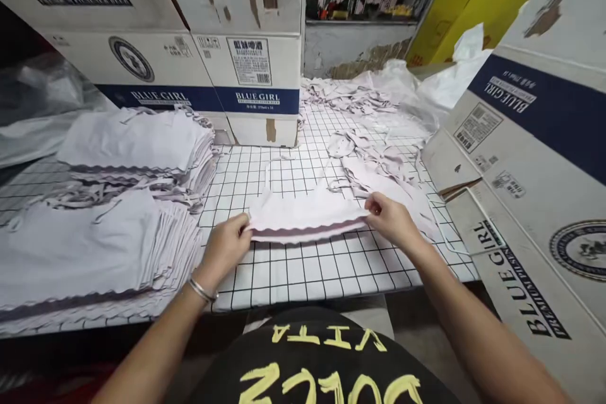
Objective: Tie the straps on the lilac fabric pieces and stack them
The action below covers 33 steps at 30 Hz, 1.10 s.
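Note:
A pale pink strappy top (307, 211) with a wavy hem is stretched between my two hands, just over the checked tablecloth. My left hand (230, 240) pinches its left lower corner, and a silver bracelet circles that wrist. At the right lower corner, my right hand (388, 218) grips the fabric between thumb and fingers. The garment's straps lie toward the back. Close beyond my right hand is a loose heap of similar pale tops (379, 170). To the left stand neat piles of folded tops, a front pile (89, 246) and a rear pile (127, 142).
White cardboard boxes (250, 50) stand at the back left, and another large carton (530, 139) borders the table on the right. More pale garments (350, 98) and clear plastic lie at the back. A yellow box (464, 19) sits beyond. The checked table (303, 271) ends near my body.

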Tool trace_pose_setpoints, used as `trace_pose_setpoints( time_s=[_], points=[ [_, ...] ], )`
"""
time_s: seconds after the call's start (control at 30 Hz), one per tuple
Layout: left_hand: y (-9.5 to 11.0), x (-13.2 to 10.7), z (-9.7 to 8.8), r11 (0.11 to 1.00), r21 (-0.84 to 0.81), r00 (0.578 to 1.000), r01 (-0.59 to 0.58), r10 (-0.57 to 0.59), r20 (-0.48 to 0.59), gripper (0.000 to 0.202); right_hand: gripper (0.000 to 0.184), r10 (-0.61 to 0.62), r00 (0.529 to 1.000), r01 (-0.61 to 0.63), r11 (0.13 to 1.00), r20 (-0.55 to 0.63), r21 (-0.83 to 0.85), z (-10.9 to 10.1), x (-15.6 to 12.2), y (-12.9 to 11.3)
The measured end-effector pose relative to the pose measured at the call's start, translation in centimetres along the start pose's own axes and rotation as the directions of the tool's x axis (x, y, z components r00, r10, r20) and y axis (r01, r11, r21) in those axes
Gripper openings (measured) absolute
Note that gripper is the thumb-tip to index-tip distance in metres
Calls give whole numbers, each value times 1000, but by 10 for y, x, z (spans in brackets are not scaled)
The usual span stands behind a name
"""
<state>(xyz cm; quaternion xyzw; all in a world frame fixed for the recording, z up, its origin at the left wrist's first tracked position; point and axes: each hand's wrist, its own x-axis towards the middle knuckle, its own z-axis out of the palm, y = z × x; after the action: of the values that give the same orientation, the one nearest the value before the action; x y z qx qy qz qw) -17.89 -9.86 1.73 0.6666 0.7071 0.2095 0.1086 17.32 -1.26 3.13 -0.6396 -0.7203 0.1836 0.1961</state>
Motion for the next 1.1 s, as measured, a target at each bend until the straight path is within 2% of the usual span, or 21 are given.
trace_pose_setpoints(
  time_s=[0.07, 0.13, 0.2, 0.3, 0.37, 0.43, 0.53, 0.6, 0.7, 0.77, 0.8, 0.87, 0.93, 1.0, 1.03, 1.1],
  points=[
    [-3, -31, 19, 994, 111, 999, -22, 25, -24, 18, 15, 52, 998, -53, 996, 21, 66, 20, -25, 10],
    [-3, -52, 26, 972, 230, 995, -57, 75, -69, 21, 17, 65, 998, -66, 992, 12, 104, 29, -42, 15],
    [-3, -66, 26, 944, 316, 989, -91, 124, -86, 25, 18, 34, 999, -33, 994, 0, 103, 29, -54, 17],
    [-5, -79, 17, 918, 374, 988, -133, 151, -18, 23, 17, -23, 998, 19, 998, 57, 65, 22, -66, 20],
    [-8, -83, 9, 917, 368, 988, -156, 141, 69, 20, 15, -46, 989, 37, 997, 139, 72, 18, -71, 22],
    [-10, -82, 2, 917, 364, 984, -163, 127, 122, 20, 14, -75, 985, 59, 993, 154, 103, 16, -77, 21],
    [-8, -78, -1, 908, 389, 987, -153, 122, 103, 21, 16, -122, 993, 122, 986, -4, 118, 23, -83, 13],
    [-5, -73, 4, 910, 381, 986, -166, 140, 96, 12, 18, -176, 981, 184, 977, -76, 106, 31, -86, 5],
    [-2, -70, 15, 910, 380, 987, -163, 144, 76, 9, 21, -240, 964, 249, 965, -112, 78, 40, -88, -2],
    [-4, -73, 18, 911, 396, 994, -111, 102, 45, 14, 22, -222, 967, 228, 973, -121, 38, 38, -89, 2],
    [-6, -75, 17, 920, 382, 996, -88, 72, 55, 14, 22, -198, 976, 202, 979, -95, 24, 34, -90, 6],
    [-11, -78, 9, 956, 289, 988, -50, 5, 157, 13, 20, -153, 986, 152, 988, 60, 33, 21, -92, 14],
    [-15, -77, -5, 993, 118, 941, -1, -39, 336, 13, 26, -164, 946, 142, 985, 281, 96, 6, -94, 16],
    [-14, -64, -19, 994, -67, 893, 86, -47, 447, 24, 45, -229, 885, 173, 970, 406, 171, -5, -91, 6],
    [-12, -52, -24, 983, -136, 899, 119, -49, 436, 29, 54, -273, 865, 206, 958, 421, 198, -7, -89, -4],
    [-4, -18, -24, 975, -181, 960, 129, -77, 271, 33, 60, -388, 826, 318, 919, 409, 231, 0, -79, -32]
  ],
)
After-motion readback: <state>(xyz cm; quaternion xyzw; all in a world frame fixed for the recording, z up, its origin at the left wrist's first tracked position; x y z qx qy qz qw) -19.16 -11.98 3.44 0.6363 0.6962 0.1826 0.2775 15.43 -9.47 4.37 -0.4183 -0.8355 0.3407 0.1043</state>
